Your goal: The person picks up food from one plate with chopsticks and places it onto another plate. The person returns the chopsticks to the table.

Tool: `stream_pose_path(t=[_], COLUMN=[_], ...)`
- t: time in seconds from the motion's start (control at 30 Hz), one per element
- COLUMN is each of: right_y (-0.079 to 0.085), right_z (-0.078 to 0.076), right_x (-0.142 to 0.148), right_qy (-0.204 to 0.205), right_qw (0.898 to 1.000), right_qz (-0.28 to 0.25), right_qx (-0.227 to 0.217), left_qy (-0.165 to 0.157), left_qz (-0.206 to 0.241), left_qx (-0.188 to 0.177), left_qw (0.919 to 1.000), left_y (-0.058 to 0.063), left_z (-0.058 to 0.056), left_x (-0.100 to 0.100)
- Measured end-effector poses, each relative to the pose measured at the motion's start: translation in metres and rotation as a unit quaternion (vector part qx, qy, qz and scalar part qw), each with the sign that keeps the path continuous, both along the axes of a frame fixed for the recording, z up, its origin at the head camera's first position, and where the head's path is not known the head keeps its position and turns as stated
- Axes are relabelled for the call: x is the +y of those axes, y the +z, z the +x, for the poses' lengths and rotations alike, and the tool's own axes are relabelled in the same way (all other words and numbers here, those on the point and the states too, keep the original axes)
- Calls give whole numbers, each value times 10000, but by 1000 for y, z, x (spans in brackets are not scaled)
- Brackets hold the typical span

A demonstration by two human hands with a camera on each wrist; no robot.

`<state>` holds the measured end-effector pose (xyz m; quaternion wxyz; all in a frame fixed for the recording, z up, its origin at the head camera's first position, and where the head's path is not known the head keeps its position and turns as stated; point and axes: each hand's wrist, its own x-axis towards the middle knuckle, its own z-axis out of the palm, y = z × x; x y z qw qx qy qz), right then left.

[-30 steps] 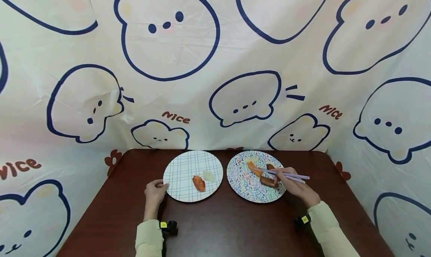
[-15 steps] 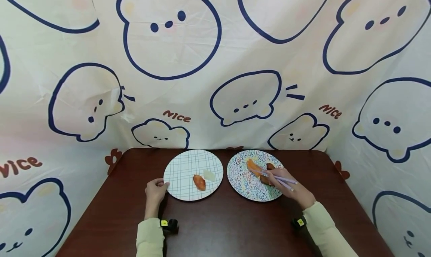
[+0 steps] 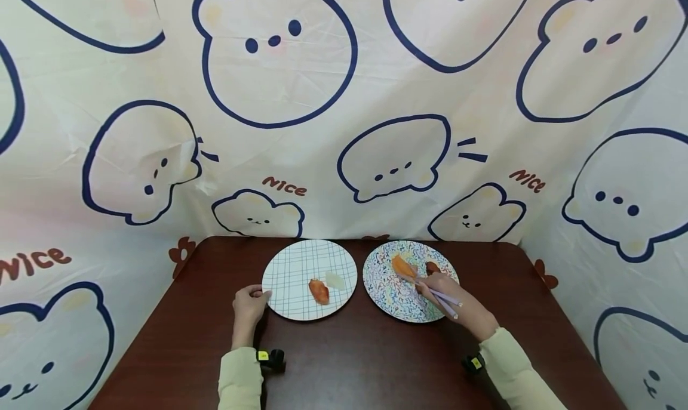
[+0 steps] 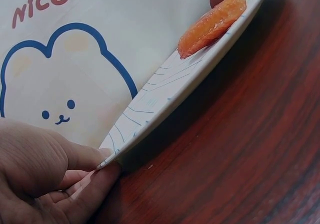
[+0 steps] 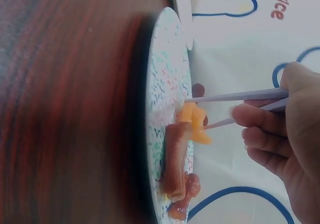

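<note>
My left hand pinches the left rim of a white plate with a blue grid, thumb on top and fingers below, as the left wrist view shows. On that plate lie a reddish-brown chicken-wing-like piece and a pale translucent piece. My right hand holds a pair of light purple chopsticks over a multicoloured speckled plate. Their tips are at an orange food piece, one on either side of it in the right wrist view. Beside it lies a brown roll, hidden by my hand in the head view.
A glossy brown drumstick-shaped piece also lies on the speckled plate. Both plates are side by side near the far edge of a dark brown wooden table. Behind them hangs a white cloth printed with cartoon bears.
My right hand has moved left over the speckled plate, covering the brown roll in the head view. The chopsticks' rear ends have swung left and nearer. My left hand stays at the rim.
</note>
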<state>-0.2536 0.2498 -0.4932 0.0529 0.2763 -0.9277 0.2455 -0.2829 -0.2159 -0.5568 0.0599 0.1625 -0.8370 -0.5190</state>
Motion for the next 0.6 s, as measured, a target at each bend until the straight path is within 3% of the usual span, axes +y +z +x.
stream_pose_path(t=[0.13,0.33,0.6], right_y=[-2,-4,-4], right_z=[0,2,6], right_x=[-4,-8,-7], right_qy=[67,75,411], right_qw=[9987,9976,9934], right_qz=[197,362,101], right_qx=[466,593,1062], left_qy=[59,42,-87], left_qz=[2,12,56], left_qx=[46,-30,3], left_qw=[10000,10000,9999], left_y=[1,2,1], left_z=[-2,-1,2], left_x=[1,2,-1])
